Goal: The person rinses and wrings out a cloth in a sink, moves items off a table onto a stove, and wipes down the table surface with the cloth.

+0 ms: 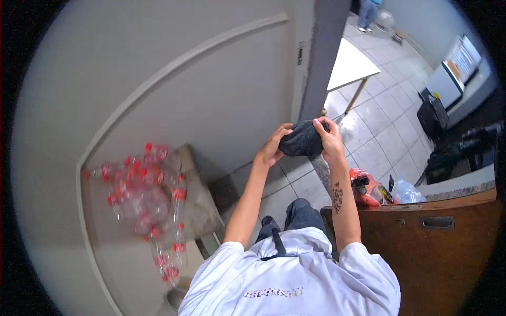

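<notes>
Left hand (273,145) and right hand (330,139) are both gripping a dark cloth (302,139), one at each end, so it's bunched up between them out in front of the body. Can't make out whether it's a garment or just a rag. My guess is it's light, soft and floppy, nothing you'd break, and the fabric looks grippy rather than slick. I'd pinch it by the two ends, like here, since a one-handed hold would probably let it sag. Over to the left of the hands there's a pile of plastic bottles (142,197); just ahead and right, a white table (352,66).
</notes>
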{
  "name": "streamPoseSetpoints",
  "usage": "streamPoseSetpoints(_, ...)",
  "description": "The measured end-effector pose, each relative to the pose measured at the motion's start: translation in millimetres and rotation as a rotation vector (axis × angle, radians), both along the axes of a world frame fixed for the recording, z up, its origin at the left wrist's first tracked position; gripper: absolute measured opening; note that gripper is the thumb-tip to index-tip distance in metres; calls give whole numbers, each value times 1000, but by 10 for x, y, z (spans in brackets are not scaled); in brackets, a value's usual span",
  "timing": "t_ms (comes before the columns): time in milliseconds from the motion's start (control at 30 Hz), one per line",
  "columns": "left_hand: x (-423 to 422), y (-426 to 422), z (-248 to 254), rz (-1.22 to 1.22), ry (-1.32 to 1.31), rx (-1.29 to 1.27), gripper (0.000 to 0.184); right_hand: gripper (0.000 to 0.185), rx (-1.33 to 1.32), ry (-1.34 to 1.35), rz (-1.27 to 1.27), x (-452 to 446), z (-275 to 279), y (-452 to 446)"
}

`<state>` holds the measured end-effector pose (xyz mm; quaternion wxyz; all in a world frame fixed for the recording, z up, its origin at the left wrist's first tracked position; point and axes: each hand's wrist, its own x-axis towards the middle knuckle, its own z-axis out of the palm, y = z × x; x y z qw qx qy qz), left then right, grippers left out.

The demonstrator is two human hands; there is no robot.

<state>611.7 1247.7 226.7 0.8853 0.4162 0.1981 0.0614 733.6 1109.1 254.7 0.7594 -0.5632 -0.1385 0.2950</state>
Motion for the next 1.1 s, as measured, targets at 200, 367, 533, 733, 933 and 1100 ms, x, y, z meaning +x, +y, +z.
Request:
streamPoseSetpoints(200, 1483, 66, 192, -311, 190, 180, 43, 13, 22, -98, -296, 1261, -73, -179)
streamPoseSetpoints(367, 3044, -134, 171, -302, -91, 30, 31, 20, 128, -163, -438, 2558, -107, -457)
streamPoseSetpoints(533, 4366, -379, 249, -414, -94, 40, 29, 42, 266, -1, -495, 3546, -250, -795)
streamPoseSetpoints(733, 5644, -745, 272, -490, -212, 168, 30, 41, 184, 344, -460, 4390, -704, -1254)
streamPoseSetpoints(933, 6859, -978, -73, -496, -299, 279, 40, 23, 565, 446, -459, 5527, -905, -1704)
streamPoseSetpoints(1100, 7979, -857, -471, -549, -168, 437, 46, 24, 476, 340, -458, 6866, -745, -1800)
